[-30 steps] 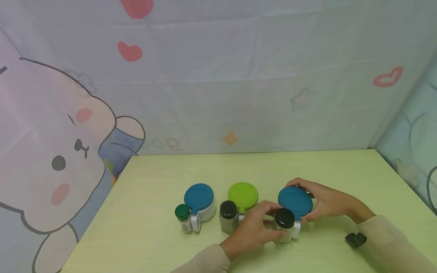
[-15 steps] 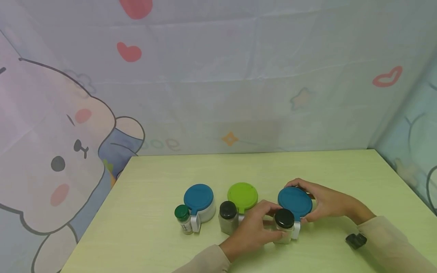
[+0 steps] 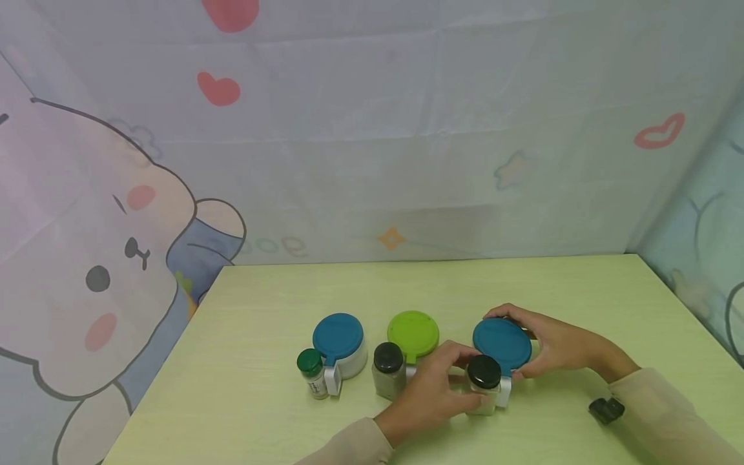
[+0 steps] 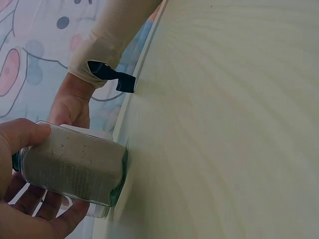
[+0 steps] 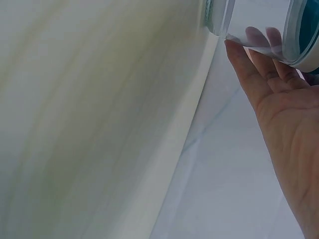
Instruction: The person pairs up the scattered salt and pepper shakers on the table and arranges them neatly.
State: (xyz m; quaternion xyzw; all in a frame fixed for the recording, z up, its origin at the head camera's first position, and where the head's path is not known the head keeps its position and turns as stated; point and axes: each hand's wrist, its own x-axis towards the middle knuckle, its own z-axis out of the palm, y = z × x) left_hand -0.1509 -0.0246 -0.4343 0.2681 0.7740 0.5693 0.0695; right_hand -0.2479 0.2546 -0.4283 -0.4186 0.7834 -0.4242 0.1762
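My left hand grips a square glass spice jar with a black lid from its left side, thumb on the near face. The left wrist view shows the jar's body, filled with greyish powder, between thumb and fingers. Right behind it, my right hand holds a round clear canister with a blue lid, fingers around its far and right sides. The canister's white handle points toward me beside the jar. In the right wrist view, fingers lie along the clear wall.
Left of my hands stand a second black-lidded jar before a green-lidded canister. Farther left, a small green-capped bottle stands beside another blue-lidded canister. A small black object is at the right sleeve. A printed cloth hangs behind the table.
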